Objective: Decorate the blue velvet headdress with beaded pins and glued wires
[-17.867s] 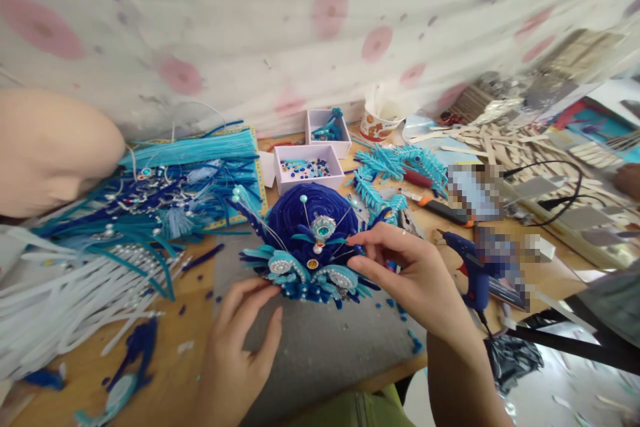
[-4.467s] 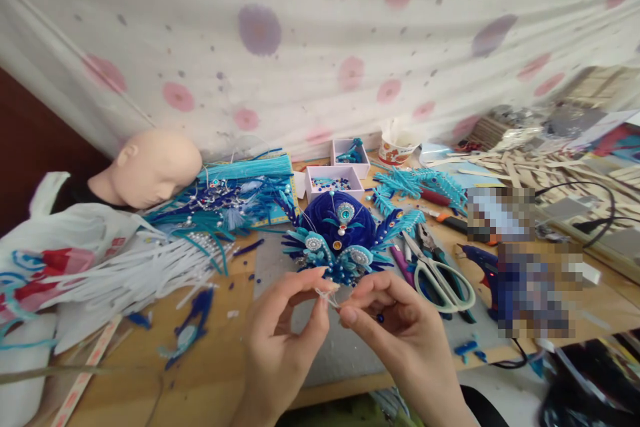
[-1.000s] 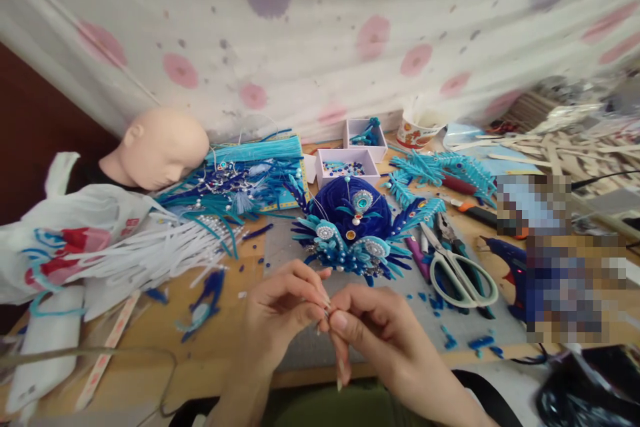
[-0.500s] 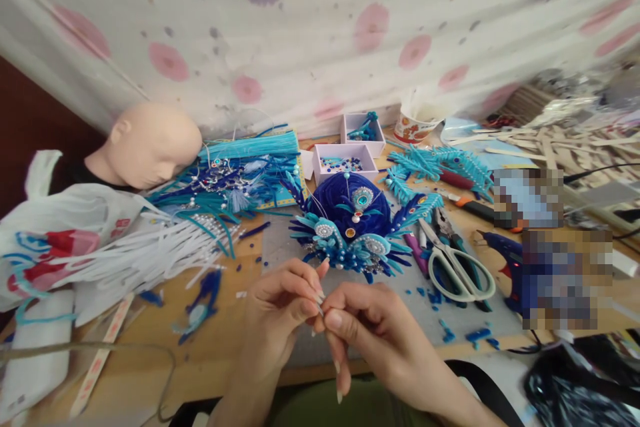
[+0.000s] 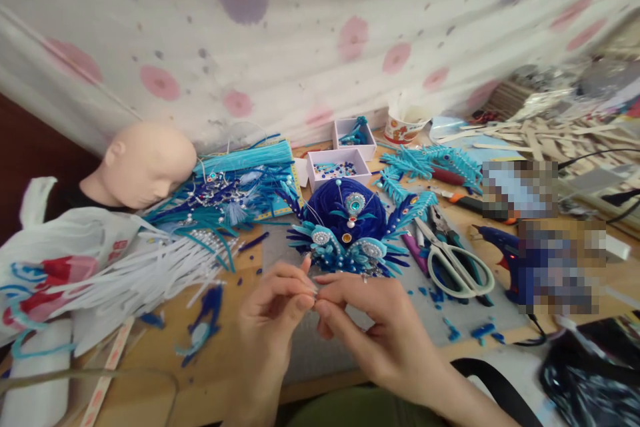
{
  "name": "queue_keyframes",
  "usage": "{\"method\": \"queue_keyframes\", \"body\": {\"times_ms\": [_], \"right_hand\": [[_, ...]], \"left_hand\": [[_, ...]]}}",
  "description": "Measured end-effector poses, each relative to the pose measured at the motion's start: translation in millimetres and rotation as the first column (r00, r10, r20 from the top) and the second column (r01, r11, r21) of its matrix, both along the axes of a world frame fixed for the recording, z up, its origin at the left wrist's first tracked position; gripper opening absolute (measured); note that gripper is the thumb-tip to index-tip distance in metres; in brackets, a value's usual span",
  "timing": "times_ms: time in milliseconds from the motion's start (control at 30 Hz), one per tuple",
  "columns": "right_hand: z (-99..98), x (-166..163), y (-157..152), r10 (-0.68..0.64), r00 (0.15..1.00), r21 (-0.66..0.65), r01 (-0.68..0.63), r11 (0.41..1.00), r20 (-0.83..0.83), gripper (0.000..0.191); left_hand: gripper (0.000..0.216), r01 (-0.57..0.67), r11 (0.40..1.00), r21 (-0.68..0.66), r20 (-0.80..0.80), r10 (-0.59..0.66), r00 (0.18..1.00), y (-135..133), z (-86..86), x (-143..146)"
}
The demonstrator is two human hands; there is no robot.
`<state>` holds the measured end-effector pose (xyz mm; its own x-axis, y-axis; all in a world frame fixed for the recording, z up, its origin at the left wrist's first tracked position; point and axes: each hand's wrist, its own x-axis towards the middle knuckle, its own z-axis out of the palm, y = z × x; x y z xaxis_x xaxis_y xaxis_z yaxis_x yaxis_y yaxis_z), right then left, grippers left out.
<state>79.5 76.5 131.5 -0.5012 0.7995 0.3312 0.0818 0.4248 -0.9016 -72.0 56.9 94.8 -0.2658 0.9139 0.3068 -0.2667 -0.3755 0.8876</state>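
Note:
My left hand and my right hand meet at the fingertips over the grey mat. Both are pinched closed around something too small to make out. Just beyond them stands a blue headdress, with a dark blue rounded body, light blue curled pieces, pearl-like beads and a jewelled ornament. To the right of the headdress lie scissors with pale handles, pliers and a purple tool.
A mannequin head lies at the left beside blue chenille stems and white stems. Two small boxes hold beads and blue pieces. A blue glue gun rests at the right. Blue scraps are scattered on the mat.
The view has shifted slightly. My right hand's lower fingers, which hung down, are now curled in under the palm. Both hands still pinch at the fingertips.

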Motion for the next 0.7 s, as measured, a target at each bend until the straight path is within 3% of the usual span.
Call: {"method": "queue_keyframes", "body": {"times_ms": [100, 200, 300, 400, 533, 633, 700], "right_hand": [[0.7, -3, -4, -0.008, 1.0, 0.013, 0.009, 1.0, -0.025, 0.026], [4.2, -2, -7, 0.009, 0.999, -0.067, -0.007, 0.998, 0.033, 0.027], [7.2, 0, -8, -0.038, 0.995, -0.073, 0.045, 0.996, 0.094, 0.026], [6.8, 2, -7, -0.103, 0.99, -0.02, 0.106, 0.994, 0.101, 0.021], [3.9, 5, -4, -0.198, 0.978, -0.018, 0.2, 0.98, 0.064, 0.018], [3.8, 8, -2, -0.269, 0.963, -0.126, 0.27, 0.955, 0.025, 0.018], [5.4, 10, -1, -0.274, 0.961, -0.266, 0.255, 0.93, -0.038, 0.017]], "left_hand": [[0.006, 0.016, 1.0, 0.009, 0.02, -0.016, 1.0, -2, 1.0, -1], [0.012, 0.071, 0.996, -0.055, 0.103, -0.065, 0.993, -2, 2.0, -3], [0.015, -0.006, 0.995, -0.101, 0.161, 0.023, 0.987, 0, 1.8, -10], [0.014, -0.158, 0.98, -0.117, 0.073, 0.168, 0.983, 1, -1.2, -20], [0.007, -0.129, 0.988, -0.086, -0.11, 0.119, 0.987, -3, -2.2, -29], [0.011, -0.093, 0.993, -0.068, -0.239, 0.074, 0.968, -8, 3.8, -30], [0.014, -0.109, 0.992, -0.063, -0.277, 0.088, 0.957, -10, 7.8, -29]]}}
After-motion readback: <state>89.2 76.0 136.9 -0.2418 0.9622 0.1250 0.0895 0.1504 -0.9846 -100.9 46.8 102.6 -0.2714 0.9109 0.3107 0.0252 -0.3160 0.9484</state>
